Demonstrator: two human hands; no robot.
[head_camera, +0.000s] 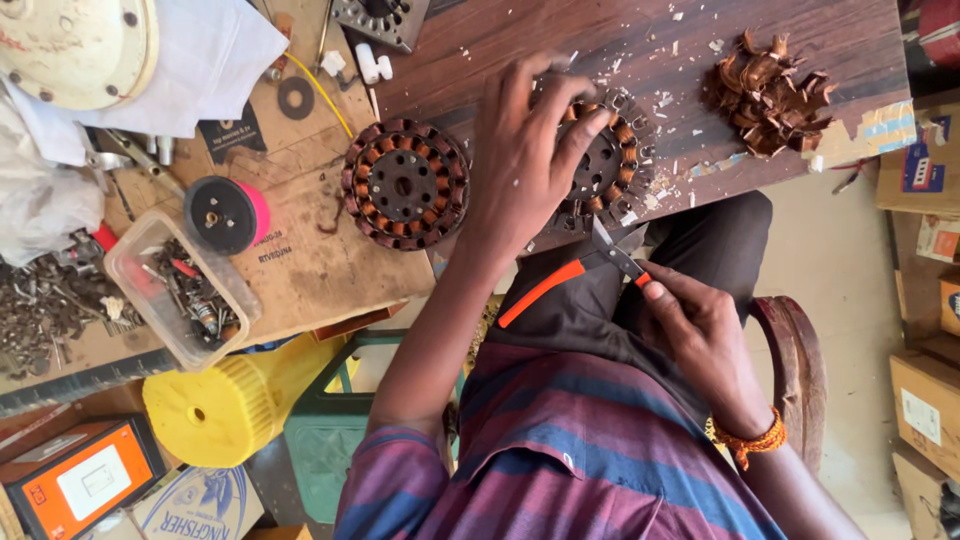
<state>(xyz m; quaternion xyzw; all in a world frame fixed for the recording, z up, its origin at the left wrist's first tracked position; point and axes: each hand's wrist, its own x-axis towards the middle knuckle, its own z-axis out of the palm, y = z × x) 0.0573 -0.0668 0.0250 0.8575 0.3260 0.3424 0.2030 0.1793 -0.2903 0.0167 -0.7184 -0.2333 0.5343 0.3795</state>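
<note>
My left hand (520, 150) presses down on a round motor stator (612, 165) with copper windings, which lies at the near edge of the dark wooden table (560, 40). My fingers cover its left half. My right hand (700, 330) is over my lap and grips a pair of orange-handled cutters (575, 272). The cutters' metal jaws point up at the lower edge of that stator. A second stator (405, 185), also wound with copper, lies untouched just left of my left wrist.
A pile of cut copper wire (765, 95) lies on the table at the right, with white scraps around it. At the left are a plastic box of screws (180, 290), a black-and-pink spool (228, 213), a yellow plastic part (230, 400) and a white housing (75, 45). Cardboard boxes (925, 400) stand at the right.
</note>
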